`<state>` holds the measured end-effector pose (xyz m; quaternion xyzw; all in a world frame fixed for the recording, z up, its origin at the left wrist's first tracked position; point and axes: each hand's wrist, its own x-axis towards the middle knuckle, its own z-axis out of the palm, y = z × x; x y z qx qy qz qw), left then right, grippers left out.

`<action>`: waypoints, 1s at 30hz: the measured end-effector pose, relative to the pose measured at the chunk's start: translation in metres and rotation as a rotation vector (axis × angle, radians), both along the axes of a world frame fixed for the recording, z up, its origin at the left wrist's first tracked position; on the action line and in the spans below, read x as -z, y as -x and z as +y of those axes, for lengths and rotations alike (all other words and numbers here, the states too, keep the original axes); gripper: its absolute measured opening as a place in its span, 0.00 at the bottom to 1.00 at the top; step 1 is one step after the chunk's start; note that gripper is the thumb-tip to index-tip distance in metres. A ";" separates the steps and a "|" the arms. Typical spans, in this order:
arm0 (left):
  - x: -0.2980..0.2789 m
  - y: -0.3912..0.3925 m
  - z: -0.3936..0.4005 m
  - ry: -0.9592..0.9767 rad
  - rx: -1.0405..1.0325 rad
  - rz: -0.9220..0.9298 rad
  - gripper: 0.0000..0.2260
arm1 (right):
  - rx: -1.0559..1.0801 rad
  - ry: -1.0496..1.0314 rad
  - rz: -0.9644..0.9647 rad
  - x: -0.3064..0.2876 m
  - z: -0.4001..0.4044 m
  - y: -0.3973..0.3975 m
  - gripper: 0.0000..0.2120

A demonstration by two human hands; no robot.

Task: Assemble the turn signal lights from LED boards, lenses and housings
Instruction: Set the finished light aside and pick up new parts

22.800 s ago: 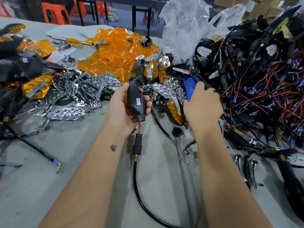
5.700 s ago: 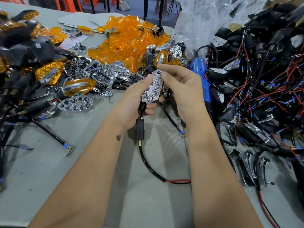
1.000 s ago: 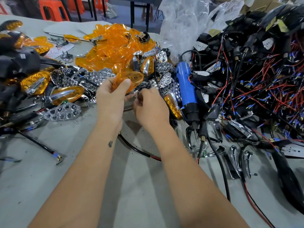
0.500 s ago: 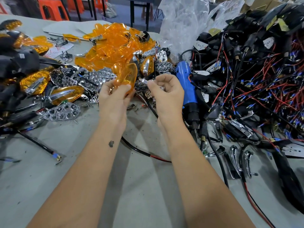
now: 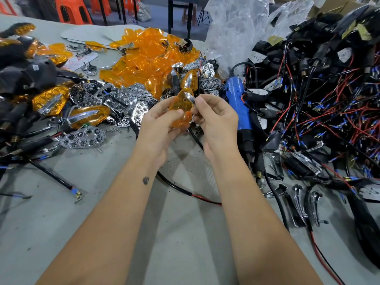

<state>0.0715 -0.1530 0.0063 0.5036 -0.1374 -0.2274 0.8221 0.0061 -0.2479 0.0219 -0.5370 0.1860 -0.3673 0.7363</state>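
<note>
Above the table (image 5: pixel 164 233), left hand (image 5: pixel 158 128) grips amber lens (image 5: pixel 181 112); right hand (image 5: pixel 216 118) pinches chrome trim (image 5: pixel 189 98).

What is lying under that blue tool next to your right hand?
The blue tool rests on chrome reflector pieces and black wired housings. Its lower black end reaches the grey table. Whatever lies directly beneath its body is covered.

Bare desk (image 5: pixel 61 223) lies open in front of and between the forearms, crossed only by a black cable (image 5: pixel 176 188). Beyond the hands the way is blocked: a pile of orange lenses (image 5: pixel 148 56) and chrome reflectors (image 5: pixel 115 97) ahead, a blue screwdriver (image 5: pixel 239 105) just right, a wire tangle (image 5: pixel 320 95) filling the right side, and black housings (image 5: pixel 22 73) at far left.
</note>
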 end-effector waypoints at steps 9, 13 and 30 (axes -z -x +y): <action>-0.003 0.002 0.000 0.064 0.007 0.107 0.09 | -0.028 -0.020 0.036 -0.002 0.002 0.001 0.05; -0.002 0.000 0.001 0.057 -0.015 0.080 0.10 | -0.036 0.062 0.081 -0.001 0.004 0.001 0.07; -0.001 0.002 0.000 0.095 -0.086 0.003 0.11 | -0.060 0.303 0.171 0.004 0.005 -0.001 0.07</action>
